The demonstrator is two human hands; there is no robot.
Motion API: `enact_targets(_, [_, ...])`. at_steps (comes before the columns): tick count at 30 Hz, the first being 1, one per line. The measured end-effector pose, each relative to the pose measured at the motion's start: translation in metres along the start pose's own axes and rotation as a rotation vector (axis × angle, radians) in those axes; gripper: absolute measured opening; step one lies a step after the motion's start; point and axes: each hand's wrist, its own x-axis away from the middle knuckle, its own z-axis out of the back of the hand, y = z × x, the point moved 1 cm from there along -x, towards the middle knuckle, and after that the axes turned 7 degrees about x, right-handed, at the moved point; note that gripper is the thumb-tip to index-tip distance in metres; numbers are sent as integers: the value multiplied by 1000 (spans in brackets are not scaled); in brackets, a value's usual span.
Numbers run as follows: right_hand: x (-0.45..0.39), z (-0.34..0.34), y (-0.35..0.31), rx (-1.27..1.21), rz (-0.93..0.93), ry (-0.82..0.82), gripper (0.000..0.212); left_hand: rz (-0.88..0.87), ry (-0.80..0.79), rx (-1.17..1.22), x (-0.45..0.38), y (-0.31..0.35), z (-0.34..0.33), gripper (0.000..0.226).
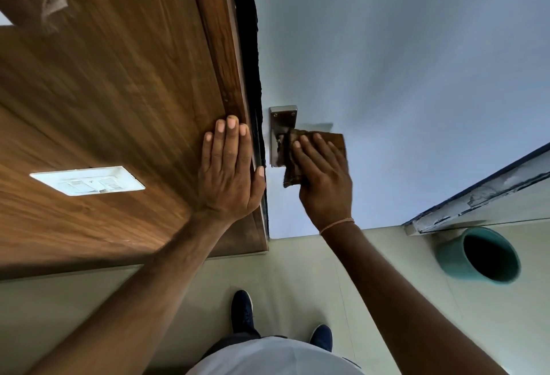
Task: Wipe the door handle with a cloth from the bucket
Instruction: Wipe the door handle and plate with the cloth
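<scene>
One brown cloth point(315, 152), pressed over the one metal door handle point(281, 136) by the right hand point(323, 178), fingers clamped on it. Left hand point(229, 172) flat on the wood panel point(119, 91), fingers together. One teal bucket point(479, 255) on the floor point(297, 270). One white switch plate point(87, 180). Two dark shoes point(242, 312).

Brown, pale blue and teal around a steel handle

The cloth point(315, 151) was mottled brown against a silver-grey door handle point(278, 124) on a pale blue door point(401, 62). At the left of the frame, the wood panel point(104, 91) showed warm brown grain and a white switch plate point(87, 180). At lower right sat a teal bucket point(452, 258); the floor point(297, 270) was cream, the shoes point(242, 312) navy.
</scene>
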Motion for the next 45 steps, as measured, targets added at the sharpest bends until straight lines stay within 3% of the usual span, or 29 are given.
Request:
enact_targets(4, [-4,-1,-4,35,-73,56,51,0,25,-13,-2,0,-1,84])
enact_targets(7, [-8,-5,-28,3,49,17,47,11,15,-19,0,-1,-3,84])
enact_targets(10, [-6,-4,-11,-24,123,-20,52,5,16,-18,2,0,-4,83])
enact_targets(16, [0,4,20,55,-42,26,54,-3,25,-22,0,-1,-6,82])
enact_targets(20, [-3,1,-19,46,65,-28,57,6,22,-7,3,-2,-4,83])
enact_targets(23, [-6,2,-4,46,141,-76,56,0,32,-20,2,-2,-4,82])
enact_targets(27, [-1,10,37,79,-71,-50,61,2,46,-22,1,-2,-4,82])
enact_targets(30, [-4,7,25,95,-174,-16,63,-23,50,-25,1,-5,-3,80])
enact_targets(36, [-5,5,-1,45,103,-109,57,-3,41,-18,2,-2,-4,81])
enact_targets(41, [0,19,40,91,-185,-31,64,9,40,-26,-1,-2,-3,80])
enact_targets(45, [-6,9,1,73,26,-115,64,21,41,-17,0,1,-2,80])
